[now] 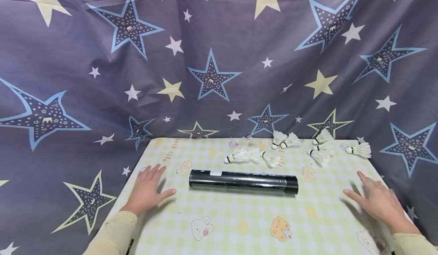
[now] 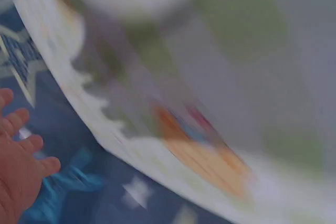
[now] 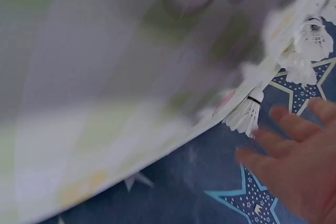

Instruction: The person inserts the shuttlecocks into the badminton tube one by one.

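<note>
To the right of your left hand point(image 1: 147, 190), the tube point(image 1: 243, 182) looks like smooth plastic or coated card, glossy, with bright streaks of reflected light along its length. Beyond your right hand point(image 1: 381, 203) and off to its left, the shuttlecocks point(image 1: 362, 150) show you matt, ribbed, feathery skirts and smoother-looking heads. Beneath both your hands, the table cover point(image 1: 246, 241) looks smooth and mostly matt; you can't tell cloth from plastic sheet. Past your hands, the curtain point(image 1: 222, 30) is matt cloth, softly creased. Just behind your left hand, the sleeve point(image 1: 116, 228) looks like soft, dull fabric.
</note>
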Motion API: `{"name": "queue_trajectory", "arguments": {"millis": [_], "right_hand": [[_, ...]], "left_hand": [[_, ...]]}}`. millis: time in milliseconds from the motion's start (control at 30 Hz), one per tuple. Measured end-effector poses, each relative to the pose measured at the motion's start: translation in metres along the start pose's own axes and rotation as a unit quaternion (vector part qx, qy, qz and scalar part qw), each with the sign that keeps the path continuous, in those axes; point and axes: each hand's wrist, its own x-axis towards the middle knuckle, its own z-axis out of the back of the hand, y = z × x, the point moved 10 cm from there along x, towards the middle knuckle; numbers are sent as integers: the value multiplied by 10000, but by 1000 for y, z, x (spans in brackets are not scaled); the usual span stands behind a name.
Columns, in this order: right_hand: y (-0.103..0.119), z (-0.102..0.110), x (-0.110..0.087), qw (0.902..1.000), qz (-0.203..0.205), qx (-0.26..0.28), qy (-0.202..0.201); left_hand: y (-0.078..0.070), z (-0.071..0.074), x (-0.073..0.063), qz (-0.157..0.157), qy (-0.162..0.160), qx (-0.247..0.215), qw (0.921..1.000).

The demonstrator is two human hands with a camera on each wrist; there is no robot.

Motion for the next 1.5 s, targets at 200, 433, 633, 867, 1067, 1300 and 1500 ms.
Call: {"name": "queue_trajectory", "arguments": {"millis": [200, 433, 633, 867, 1067, 1300, 1500], "right_hand": [[23, 3, 8, 9950, -39, 800, -588], [60, -17, 12, 9893, 378, 1301, -535], [85, -21, 23, 9887, 693, 1275, -387], [83, -22, 36, 9864, 661, 1473, -318], [75, -24, 50, 9821, 352, 1833, -268], [76, -23, 64, 9790, 287, 2017, -113], [77, -29, 72, 9755, 65, 2187, 248]], "left_hand": [[-108, -18, 36, -1168, 29, 23, 9932], [-180, -62, 66, -1696, 549, 304, 9835], [-191, -79, 76, -1587, 718, 687, 9823], [-191, -78, 74, -1653, 573, 813, 9812], [-180, -60, 61, -1512, 412, 704, 9851], [-150, -30, 37, -1022, 66, 325, 9942], [-131, -25, 21, -747, -47, 191, 9970]]}}
